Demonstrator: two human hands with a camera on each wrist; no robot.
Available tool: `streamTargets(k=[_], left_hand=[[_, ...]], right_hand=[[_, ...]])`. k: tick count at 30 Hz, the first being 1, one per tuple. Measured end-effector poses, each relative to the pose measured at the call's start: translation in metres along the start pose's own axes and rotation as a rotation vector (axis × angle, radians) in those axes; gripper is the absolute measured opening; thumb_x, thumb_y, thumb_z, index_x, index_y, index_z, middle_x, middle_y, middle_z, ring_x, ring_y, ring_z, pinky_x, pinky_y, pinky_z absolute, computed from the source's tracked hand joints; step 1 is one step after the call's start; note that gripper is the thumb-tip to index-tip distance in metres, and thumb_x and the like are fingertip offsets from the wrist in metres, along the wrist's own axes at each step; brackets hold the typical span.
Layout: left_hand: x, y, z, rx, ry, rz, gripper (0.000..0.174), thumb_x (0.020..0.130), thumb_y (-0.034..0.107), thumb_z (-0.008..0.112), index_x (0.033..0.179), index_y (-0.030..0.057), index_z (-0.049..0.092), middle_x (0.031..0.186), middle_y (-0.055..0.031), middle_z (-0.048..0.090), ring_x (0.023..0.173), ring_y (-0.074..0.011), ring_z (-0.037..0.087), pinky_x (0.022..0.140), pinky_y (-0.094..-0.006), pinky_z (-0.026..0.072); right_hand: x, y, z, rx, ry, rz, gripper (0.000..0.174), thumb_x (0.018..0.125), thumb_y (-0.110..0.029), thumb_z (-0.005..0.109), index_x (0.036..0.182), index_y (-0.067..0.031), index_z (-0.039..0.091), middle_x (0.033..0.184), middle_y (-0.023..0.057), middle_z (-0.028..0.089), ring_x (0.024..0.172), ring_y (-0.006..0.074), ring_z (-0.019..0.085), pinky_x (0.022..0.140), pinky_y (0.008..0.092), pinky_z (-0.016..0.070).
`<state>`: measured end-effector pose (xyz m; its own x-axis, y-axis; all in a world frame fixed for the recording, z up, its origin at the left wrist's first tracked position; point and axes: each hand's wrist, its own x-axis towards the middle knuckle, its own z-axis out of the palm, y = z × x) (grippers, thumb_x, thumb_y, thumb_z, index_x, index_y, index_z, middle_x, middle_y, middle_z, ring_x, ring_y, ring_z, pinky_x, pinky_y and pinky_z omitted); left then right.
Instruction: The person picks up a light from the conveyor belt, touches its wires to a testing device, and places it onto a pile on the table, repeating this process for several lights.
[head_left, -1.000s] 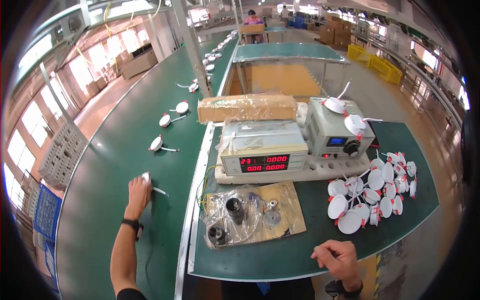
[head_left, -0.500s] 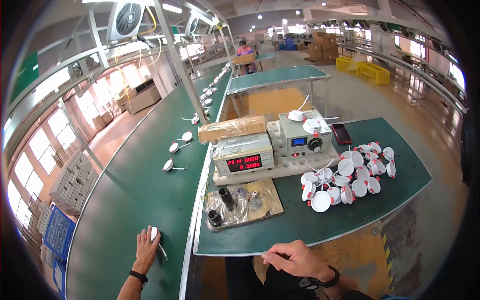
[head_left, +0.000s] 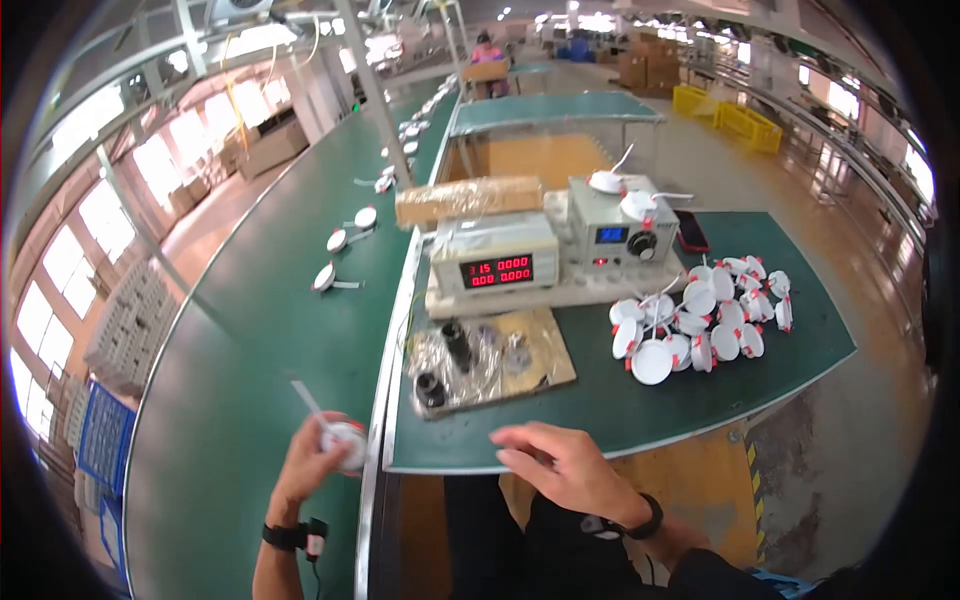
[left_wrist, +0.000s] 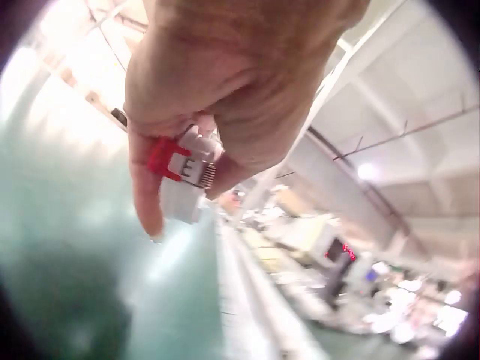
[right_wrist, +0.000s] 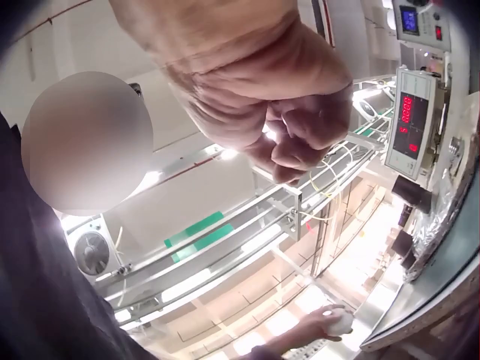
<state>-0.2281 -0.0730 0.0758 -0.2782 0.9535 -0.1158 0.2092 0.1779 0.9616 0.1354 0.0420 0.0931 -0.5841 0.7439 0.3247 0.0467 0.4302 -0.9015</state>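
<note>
Conveyor belt (head_left: 250,330), long and green, fills the left of the head view. More lamps lie on it higher up the frame. Green bench (head_left: 620,400) takes the centre and right, carrying a power meter (head_left: 495,262) with red digits and a pile of lamps (head_left: 700,320) at right centre.

Change: a second ago the left arm was stretched out up the belt, palm over one lamp lying flat. Now that arm is drawn back to the bottom of the frame with the lamp off the belt, so the pick-up looks done. The right hand has moved from the lower right to bottom centre, nearer the left.

Left hand (head_left: 312,465): fingers wrapped round the white round lamp (head_left: 345,440), its lead trailing up-left. Left wrist view shows the fingertips (left_wrist: 146,214) pinching the body by its red spring clip (left_wrist: 161,157).

Right hand (head_left: 555,465): over the bench's near edge, loosely curled, holding nothing, well apart from the lamp.
</note>
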Motion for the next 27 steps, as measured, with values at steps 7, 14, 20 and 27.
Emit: streamTargets(k=[7,14,20,27], left_hand=[[-0.05,0.041,0.155,-0.153,-0.564,-0.211,0.045,0.097,0.014,0.07,0.134,0.0002,0.048,0.112,-0.0067,0.063,0.101,-0.014,0.064,0.075,-0.0276,0.0623],[-0.046,0.055,0.175,0.064,-0.432,0.145,0.037,0.099,0.021,0.069,0.125,-0.0038,0.06,0.104,-0.0058,0.07,0.09,-0.012,0.065,0.081,-0.0298,0.0544],[-0.033,0.078,0.186,-0.361,0.011,0.089,0.025,0.103,0.02,0.062,0.109,-0.0027,0.07,0.09,-0.0039,0.071,0.071,-0.0059,0.062,0.062,-0.0213,0.0512],[-0.016,0.052,0.194,-0.875,-0.16,-0.108,0.029,0.105,0.03,0.059,0.099,0.0033,0.068,0.079,-0.0006,0.065,0.064,-0.0067,0.057,0.055,-0.0205,0.0442]], right_hand=[[0.001,0.016,0.049,0.34,-0.231,-0.023,0.033,0.104,-0.026,0.06,0.118,0.0026,0.065,0.085,0.0124,0.071,0.073,0.0172,0.067,0.068,0.0309,0.0524],[-0.013,0.007,-0.002,0.312,-0.236,0.24,0.025,0.103,-0.02,0.06,0.104,0.0027,0.072,0.067,0.0047,0.067,0.06,0.0068,0.059,0.056,0.0256,0.048],[-0.013,0.005,-0.009,0.219,-0.224,0.212,0.023,0.103,-0.018,0.062,0.103,0.002,0.073,0.066,0.0036,0.065,0.059,0.0058,0.057,0.054,0.0244,0.0451],[-0.008,0.01,-0.008,0.289,-0.25,0.235,0.026,0.105,-0.02,0.059,0.099,0.0017,0.071,0.067,0.0014,0.063,0.059,0.0052,0.054,0.053,0.0236,0.0429]])
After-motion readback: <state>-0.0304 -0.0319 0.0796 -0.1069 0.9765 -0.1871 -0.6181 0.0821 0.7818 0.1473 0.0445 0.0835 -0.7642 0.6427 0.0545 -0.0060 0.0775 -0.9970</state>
